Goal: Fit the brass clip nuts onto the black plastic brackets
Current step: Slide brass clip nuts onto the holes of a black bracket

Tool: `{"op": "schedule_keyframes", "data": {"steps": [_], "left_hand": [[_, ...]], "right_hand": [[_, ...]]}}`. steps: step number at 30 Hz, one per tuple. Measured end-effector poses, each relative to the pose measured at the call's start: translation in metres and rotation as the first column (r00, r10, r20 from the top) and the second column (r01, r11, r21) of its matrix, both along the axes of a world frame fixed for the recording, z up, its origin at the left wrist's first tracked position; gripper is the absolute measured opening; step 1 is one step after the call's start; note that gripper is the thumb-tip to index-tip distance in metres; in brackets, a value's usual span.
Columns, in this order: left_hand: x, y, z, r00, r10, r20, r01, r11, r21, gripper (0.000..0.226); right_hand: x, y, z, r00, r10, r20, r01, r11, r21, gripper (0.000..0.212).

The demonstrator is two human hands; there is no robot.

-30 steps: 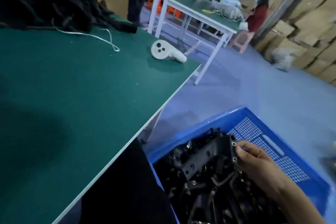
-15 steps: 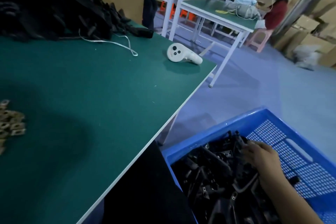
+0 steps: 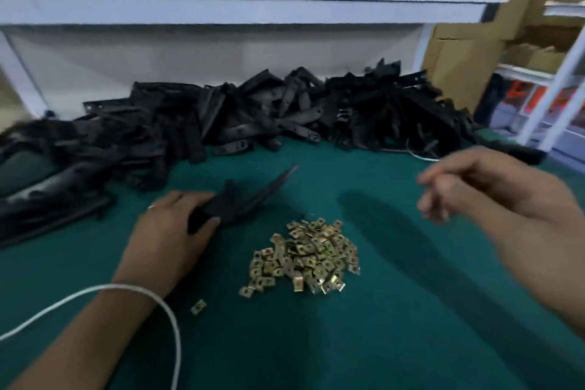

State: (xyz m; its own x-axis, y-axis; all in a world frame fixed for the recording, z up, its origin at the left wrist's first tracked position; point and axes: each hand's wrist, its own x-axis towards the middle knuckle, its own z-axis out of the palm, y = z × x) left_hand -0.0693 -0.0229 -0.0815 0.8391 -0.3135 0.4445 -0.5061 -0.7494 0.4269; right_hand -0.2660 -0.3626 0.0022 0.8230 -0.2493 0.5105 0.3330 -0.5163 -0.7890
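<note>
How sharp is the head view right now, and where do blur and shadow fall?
Head view: the right hand is smeared by motion blur, so its fingers are hard to read; the black plastic bracket gripped by the left hand is also soft; the pile of brass clip nuts is fairly crisp; a dark arm shadow crosses the green table mat; wide-angle distortion tilts the white shelf.

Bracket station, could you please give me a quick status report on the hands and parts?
Left hand grips one black bracket on the green mat. Right hand free, fingers loosely curled. Brass clip nuts heaped between the hands. Nothing in the way.
</note>
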Motion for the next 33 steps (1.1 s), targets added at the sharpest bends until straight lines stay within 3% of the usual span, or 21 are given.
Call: {"op": "schedule_keyframes", "data": {"steps": [2,5,9,11,13,15,17,19,23,25,27,29,33], "left_hand": [[-0.003,0.0,-0.002,0.999,-0.012,0.042,0.013,1.0,-0.016,0.036],[-0.003,0.002,-0.003,0.996,0.009,0.083,-0.002,0.996,-0.087,0.035],[0.003,0.01,-0.003,0.989,0.132,0.059,-0.107,0.941,-0.322,0.04],[0.004,0.012,0.002,0.975,0.192,0.114,-0.101,0.833,-0.544,0.038],[0.008,0.015,0.004,0.944,0.302,0.129,-0.109,0.659,-0.744,0.036],[0.013,0.018,0.005,0.936,0.352,0.012,-0.157,0.448,-0.88,0.037],[0.019,0.025,0.002,0.935,0.348,-0.071,-0.206,0.367,-0.907,0.037],[0.023,0.035,-0.004,0.941,0.328,-0.081,-0.224,0.425,-0.877,0.039],[0.025,0.036,-0.005,0.964,0.205,-0.17,-0.264,0.656,-0.707,0.046],[0.025,0.027,-0.006,0.938,0.247,-0.244,-0.34,0.794,-0.504,0.046],[0.022,0.017,-0.004,0.912,0.343,-0.226,-0.386,0.903,-0.19,0.061],[0.014,0.011,0.0,0.894,0.389,-0.224,-0.387,0.921,0.053,0.089],[0.005,0.012,0.004,0.902,0.358,-0.243,-0.328,0.932,0.156,0.126]], "right_hand": [[0.047,0.031,0.001,0.975,0.164,-0.152,-0.189,0.967,-0.17,0.016],[0.115,0.047,-0.005,0.943,0.124,-0.307,-0.226,0.92,-0.321,0.01],[0.149,0.065,-0.041,0.977,0.069,-0.202,-0.14,0.92,-0.366,0.008],[0.151,0.063,-0.057,0.98,0.08,-0.184,-0.151,0.898,-0.413,0.008],[0.151,0.06,-0.062,0.971,0.134,-0.199,-0.219,0.833,-0.507,0.012],[0.148,0.058,-0.059,0.946,0.219,-0.24,-0.317,0.791,-0.523,0.014],[0.146,0.06,-0.058,0.905,0.277,-0.322,-0.414,0.746,-0.522,0.016],[0.143,0.063,-0.059,0.854,0.299,-0.426,-0.498,0.707,-0.501,0.023],[0.142,0.063,-0.057,0.795,0.315,-0.518,-0.555,0.722,-0.413,0.027],[0.141,0.064,-0.056,0.791,0.312,-0.526,-0.556,0.725,-0.406,0.023],[0.138,0.066,-0.055,0.8,0.31,-0.513,-0.545,0.733,-0.407,0.02],[0.135,0.069,-0.055,0.82,0.303,-0.486,-0.522,0.744,-0.417,0.018],[0.133,0.071,-0.055,0.866,0.265,-0.424,-0.462,0.749,-0.475,0.011]]}}
